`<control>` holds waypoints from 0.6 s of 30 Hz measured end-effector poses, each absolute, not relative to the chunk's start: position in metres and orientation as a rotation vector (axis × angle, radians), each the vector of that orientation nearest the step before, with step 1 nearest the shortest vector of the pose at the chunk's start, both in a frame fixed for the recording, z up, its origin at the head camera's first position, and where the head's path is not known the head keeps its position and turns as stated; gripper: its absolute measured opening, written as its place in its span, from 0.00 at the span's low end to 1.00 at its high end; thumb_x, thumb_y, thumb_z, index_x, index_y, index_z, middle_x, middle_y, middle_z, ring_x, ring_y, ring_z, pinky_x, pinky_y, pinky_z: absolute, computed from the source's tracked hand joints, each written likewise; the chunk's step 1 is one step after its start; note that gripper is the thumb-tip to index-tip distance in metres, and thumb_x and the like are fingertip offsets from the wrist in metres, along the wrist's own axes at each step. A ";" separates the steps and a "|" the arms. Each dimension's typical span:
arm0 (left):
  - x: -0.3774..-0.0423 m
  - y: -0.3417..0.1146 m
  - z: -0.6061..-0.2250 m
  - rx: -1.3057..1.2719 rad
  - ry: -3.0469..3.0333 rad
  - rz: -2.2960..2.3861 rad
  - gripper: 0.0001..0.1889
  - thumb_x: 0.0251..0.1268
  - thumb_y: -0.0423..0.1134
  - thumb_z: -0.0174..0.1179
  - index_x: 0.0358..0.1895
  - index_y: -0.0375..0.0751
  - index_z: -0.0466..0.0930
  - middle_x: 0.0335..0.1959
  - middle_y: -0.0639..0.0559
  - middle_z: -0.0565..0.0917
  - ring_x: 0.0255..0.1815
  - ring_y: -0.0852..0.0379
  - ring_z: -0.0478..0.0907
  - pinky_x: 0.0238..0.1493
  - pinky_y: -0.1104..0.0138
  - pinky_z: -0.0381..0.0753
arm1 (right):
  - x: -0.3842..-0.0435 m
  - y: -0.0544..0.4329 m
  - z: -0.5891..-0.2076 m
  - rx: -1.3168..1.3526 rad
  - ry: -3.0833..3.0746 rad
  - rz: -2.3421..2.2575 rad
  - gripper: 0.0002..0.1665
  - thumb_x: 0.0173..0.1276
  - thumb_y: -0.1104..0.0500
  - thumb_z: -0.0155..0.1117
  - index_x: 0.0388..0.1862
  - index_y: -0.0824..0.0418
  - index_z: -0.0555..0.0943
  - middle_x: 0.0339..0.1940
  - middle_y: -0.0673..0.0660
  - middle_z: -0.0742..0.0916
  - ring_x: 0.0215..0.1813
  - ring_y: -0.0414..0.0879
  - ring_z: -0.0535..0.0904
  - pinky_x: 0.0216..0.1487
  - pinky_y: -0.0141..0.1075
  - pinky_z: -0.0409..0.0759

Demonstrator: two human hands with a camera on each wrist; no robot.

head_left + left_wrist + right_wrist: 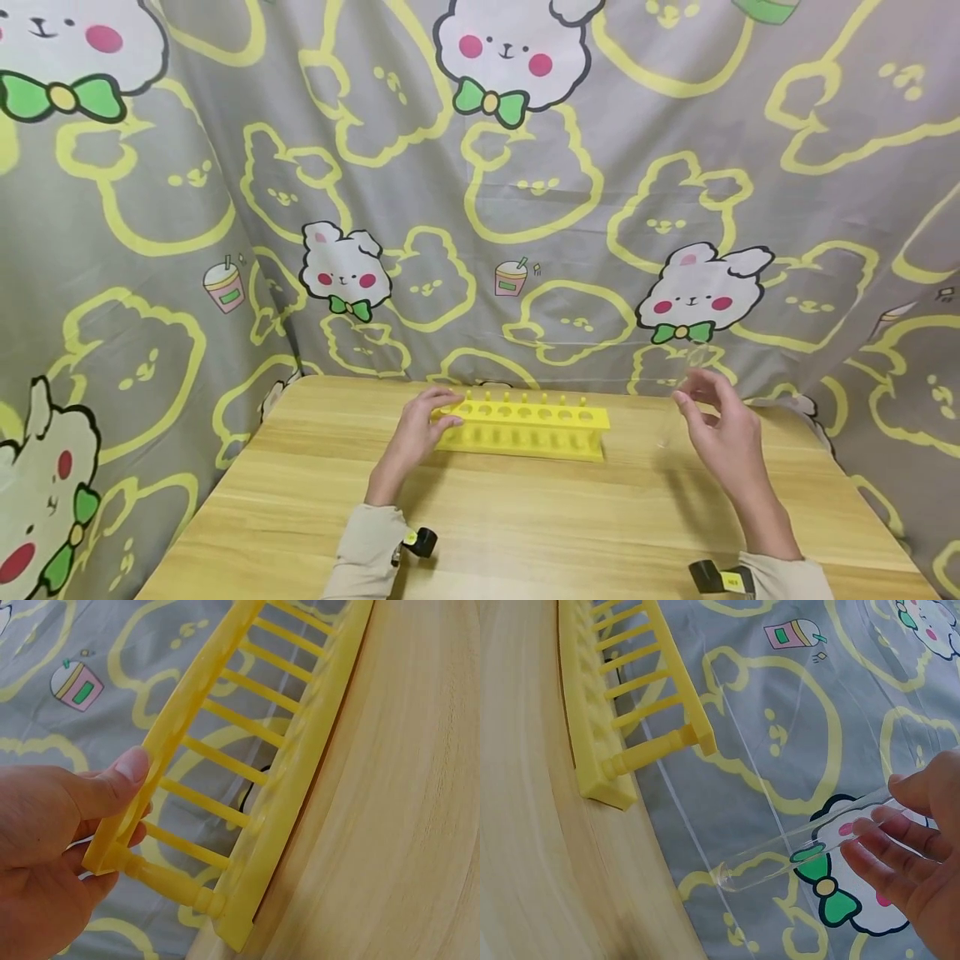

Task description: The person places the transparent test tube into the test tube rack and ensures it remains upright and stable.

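A yellow test tube rack (525,425) with a row of round holes and upright pegs stands on the table. My left hand (422,425) grips the left end of its top rail, and in the left wrist view the thumb (132,766) presses on that rail. To the right of the rack, my right hand (723,425) holds a clear glass test tube (780,855) between thumb and fingers. The tube's rounded end points down toward the table, tilted a little. The rack's holes hold no tubes.
The wooden table (540,517) reaches back to a grey curtain (555,333) with yellow outlines and cartoon rabbits. The curtain hangs close behind the rack and also at both sides. A dark wrist camera (423,542) sits at the left sleeve.
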State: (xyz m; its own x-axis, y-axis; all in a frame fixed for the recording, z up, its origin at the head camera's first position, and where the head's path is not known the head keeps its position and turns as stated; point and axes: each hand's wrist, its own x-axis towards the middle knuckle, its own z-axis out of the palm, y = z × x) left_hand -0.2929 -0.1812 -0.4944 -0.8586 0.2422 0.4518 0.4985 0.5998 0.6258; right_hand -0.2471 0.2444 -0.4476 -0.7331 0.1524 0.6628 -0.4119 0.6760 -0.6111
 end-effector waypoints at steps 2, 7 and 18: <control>-0.292 -0.181 -0.495 -0.602 -2.507 -1.140 0.20 0.59 0.30 0.73 0.56 0.32 0.85 0.56 0.38 0.83 0.60 0.38 0.79 0.63 0.49 0.79 | -0.248 0.245 -0.447 0.216 -2.175 1.016 0.22 0.69 0.67 0.72 0.60 0.65 0.80 0.42 0.53 0.86 0.47 0.38 0.84 0.41 0.13 0.76; -0.293 -0.181 -0.497 -0.621 -2.503 -1.129 0.20 0.60 0.31 0.72 0.56 0.31 0.85 0.56 0.36 0.82 0.60 0.38 0.79 0.62 0.48 0.80 | -0.251 0.245 -0.441 0.266 -2.164 1.020 0.21 0.70 0.68 0.70 0.61 0.66 0.79 0.43 0.59 0.87 0.47 0.20 0.78 0.42 0.12 0.75; -0.292 -0.182 -0.496 -0.594 -2.521 -1.111 0.19 0.60 0.31 0.72 0.56 0.32 0.86 0.56 0.39 0.83 0.60 0.38 0.79 0.62 0.48 0.80 | -0.254 0.238 -0.430 0.283 -2.171 1.026 0.20 0.72 0.67 0.67 0.62 0.66 0.79 0.45 0.60 0.88 0.48 0.17 0.75 0.43 0.11 0.73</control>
State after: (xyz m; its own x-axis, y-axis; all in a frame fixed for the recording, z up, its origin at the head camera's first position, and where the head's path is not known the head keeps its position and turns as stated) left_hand -0.2921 -0.1816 -0.4956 -0.8617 0.2424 0.4458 0.4926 0.6104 0.6203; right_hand -0.2545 0.2379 -0.4304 -0.7257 0.0972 0.6811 -0.4645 0.6612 -0.5891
